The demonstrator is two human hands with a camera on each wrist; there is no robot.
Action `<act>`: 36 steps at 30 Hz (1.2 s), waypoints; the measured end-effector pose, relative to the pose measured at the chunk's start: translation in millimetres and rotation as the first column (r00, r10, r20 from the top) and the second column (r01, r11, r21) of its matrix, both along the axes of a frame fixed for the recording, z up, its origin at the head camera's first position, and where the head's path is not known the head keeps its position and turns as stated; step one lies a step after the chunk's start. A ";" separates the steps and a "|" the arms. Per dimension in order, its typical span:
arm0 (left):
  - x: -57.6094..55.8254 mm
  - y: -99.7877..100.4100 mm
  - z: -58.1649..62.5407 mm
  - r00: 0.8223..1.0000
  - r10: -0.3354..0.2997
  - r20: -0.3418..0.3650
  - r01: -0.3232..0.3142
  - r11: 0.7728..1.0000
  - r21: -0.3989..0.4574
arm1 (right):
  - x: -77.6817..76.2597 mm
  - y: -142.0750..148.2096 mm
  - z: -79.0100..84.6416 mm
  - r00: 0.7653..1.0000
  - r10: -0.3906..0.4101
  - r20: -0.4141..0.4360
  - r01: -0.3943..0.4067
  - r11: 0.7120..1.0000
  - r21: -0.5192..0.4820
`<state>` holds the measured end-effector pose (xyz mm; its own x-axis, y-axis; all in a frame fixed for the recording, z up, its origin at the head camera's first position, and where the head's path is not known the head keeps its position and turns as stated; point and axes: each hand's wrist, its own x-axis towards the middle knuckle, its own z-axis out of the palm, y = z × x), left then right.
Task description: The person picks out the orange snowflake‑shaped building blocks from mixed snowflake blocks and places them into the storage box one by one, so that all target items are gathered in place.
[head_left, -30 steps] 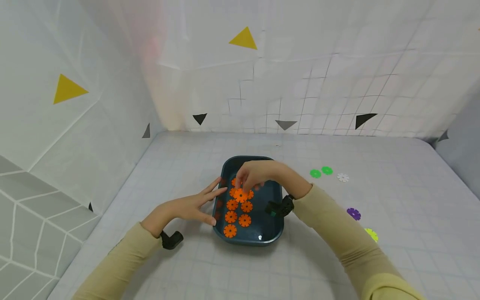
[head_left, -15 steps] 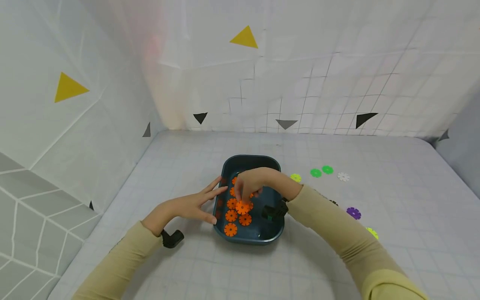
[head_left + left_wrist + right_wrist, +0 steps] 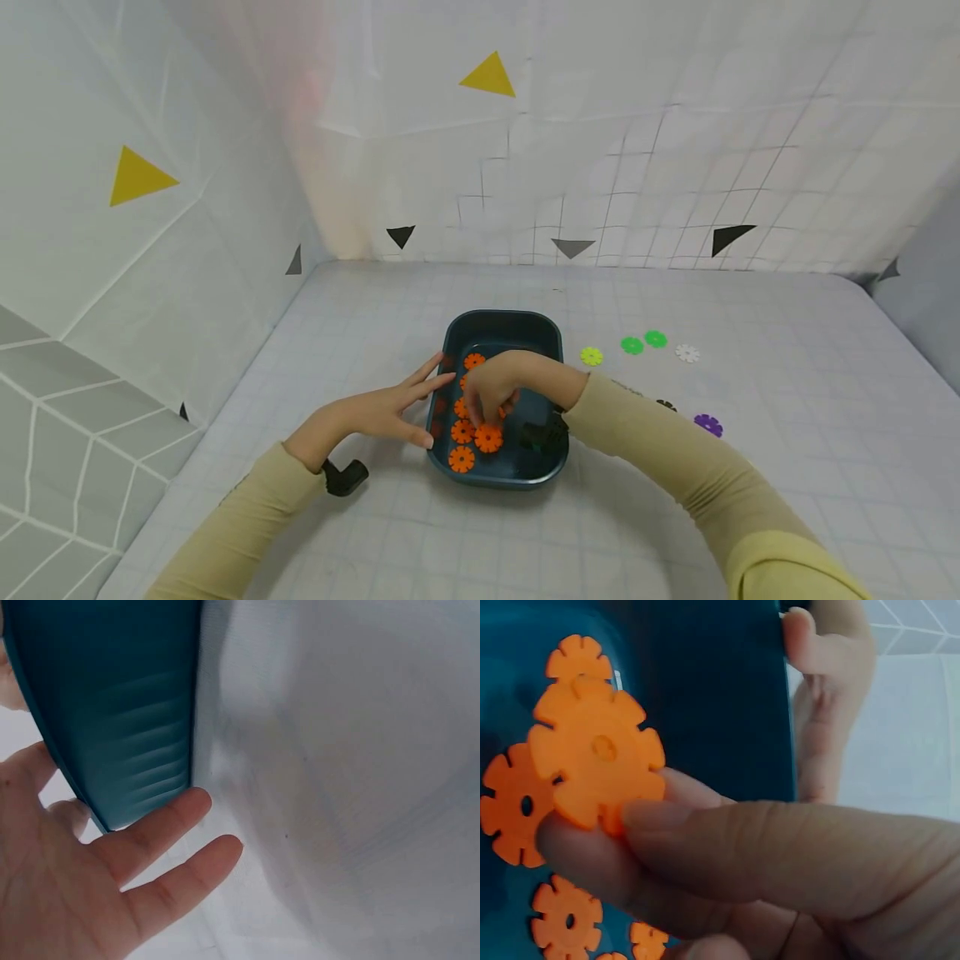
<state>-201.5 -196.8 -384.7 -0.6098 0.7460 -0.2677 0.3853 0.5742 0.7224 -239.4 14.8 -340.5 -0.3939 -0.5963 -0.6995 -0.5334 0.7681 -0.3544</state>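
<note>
A dark teal plastic bin lies on the white table, with several orange notched discs on its floor along the left half. My right hand reaches down into it. Thumb and index finger pinch one orange notched disc by its edge, above the others in the right wrist view. On the bin's left side is my left hand, fingers spread and extended against the wall. Part of the row of discs is hidden beneath the right hand.
Right of the bin lie loose notched discs: a yellow one, two green ones, a white one, a purple one and a dark one half behind the right sleeve. White sheeting walls stand behind and at the sides.
My right hand has moved toward the bin's near end with the orange disc. The yellow and dark discs have come out from behind the right arm. My left hand has stayed put.
</note>
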 end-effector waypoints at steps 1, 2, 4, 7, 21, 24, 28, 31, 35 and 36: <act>0.1 -0.1 -0.1 1.000 0.000 0.001 0.000 1.000 0.001 | 0.9 -0.8 -0.4 1.000 0.005 -0.007 -0.005 1.000 0.008; 0.1 -0.3 -0.3 1.000 0.000 0.000 0.000 1.000 0.002 | 1.8 -1.4 -0.9 1.000 0.012 -0.013 -0.012 1.000 0.013; 0.2 -0.4 -0.6 1.000 0.001 -0.001 -0.001 1.000 0.005 | 3.5 -2.4 -2.0 0.999 0.036 -0.025 -0.035 0.999 0.020; 0.6 -0.5 -1.0 1.000 0.003 -0.002 -0.003 1.000 0.008 | 6.5 -3.4 -4.3 0.996 0.076 -0.036 -0.075 0.997 0.022; 0.7 -0.5 -1.3 1.000 0.006 0.001 -0.006 1.000 0.008 | 12.5 -7.4 -11.7 0.991 0.129 -0.046 -0.126 0.990 0.057; 0.8 0.0 -0.1 1.000 0.005 -0.004 -0.005 1.000 0.003 | 12.7 -6.9 -12.2 0.991 0.128 -0.044 -0.125 0.990 0.063; 0.8 0.3 0.7 1.000 0.005 -0.004 -0.005 1.000 -0.001 | 12.4 -4.9 -11.0 0.992 0.122 -0.038 -0.120 0.991 0.054; 0.4 0.1 0.4 1.000 0.004 -0.006 -0.004 1.000 -0.002 | 10.3 -1.7 -8.1 0.992 0.118 -0.038 -0.117 0.993 0.030; 0.3 -0.2 0.2 1.000 0.005 -0.014 -0.006 1.000 -0.008 | 5.6 4.9 -1.3 0.997 0.067 -0.030 -0.067 0.997 -0.024; 0.4 -0.2 0.3 1.000 0.006 -0.017 -0.007 1.000 -0.012 | 4.3 6.8 0.6 0.998 0.049 -0.026 -0.050 0.998 -0.038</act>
<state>-201.1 -197.0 -384.4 -0.6191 0.7387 -0.2666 0.3936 0.5856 0.7086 -235.1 21.6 -339.9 -0.3801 -0.6419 -0.6660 -0.5798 0.7264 -0.3691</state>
